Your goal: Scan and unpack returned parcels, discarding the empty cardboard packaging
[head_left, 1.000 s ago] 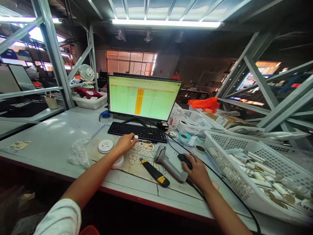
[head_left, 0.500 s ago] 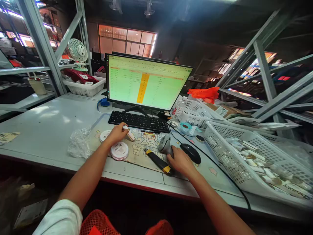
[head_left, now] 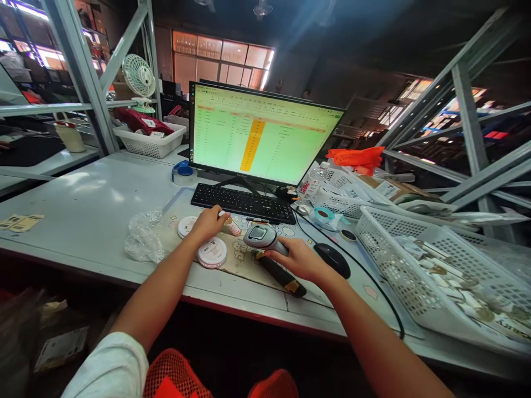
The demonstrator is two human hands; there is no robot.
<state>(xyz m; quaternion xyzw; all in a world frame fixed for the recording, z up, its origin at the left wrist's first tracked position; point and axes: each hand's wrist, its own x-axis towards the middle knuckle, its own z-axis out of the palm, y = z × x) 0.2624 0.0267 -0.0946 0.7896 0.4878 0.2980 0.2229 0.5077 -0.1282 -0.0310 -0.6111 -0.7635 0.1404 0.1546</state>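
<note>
My right hand [head_left: 299, 258] is wrapped round the handle of a grey barcode scanner [head_left: 260, 236], whose head points left above the desk mat. In my left hand [head_left: 211, 223] is a small white bottle-like item [head_left: 233, 225] with a printed label, gripped near its upper end and tilted toward the scanner. Beside my left wrist lie a round white labelled tin [head_left: 212, 252] and a second white disc [head_left: 186, 226], partly behind my arm. A black and yellow utility knife [head_left: 282, 275] rests under the scanner, part of it hidden.
A monitor [head_left: 265, 132] and black keyboard [head_left: 244, 203] stand behind. To the right are a mouse [head_left: 332, 260], a cable and a white basket [head_left: 398, 282] full of small items. Bubble wrap [head_left: 144, 236] lies left; a white basket [head_left: 151, 145] with red packages stands farther back.
My right hand has lifted the barcode scanner from beside the knife and swung its head left toward the bottle-like item. My left hand still holds that item. The whole view has shifted slightly.
</note>
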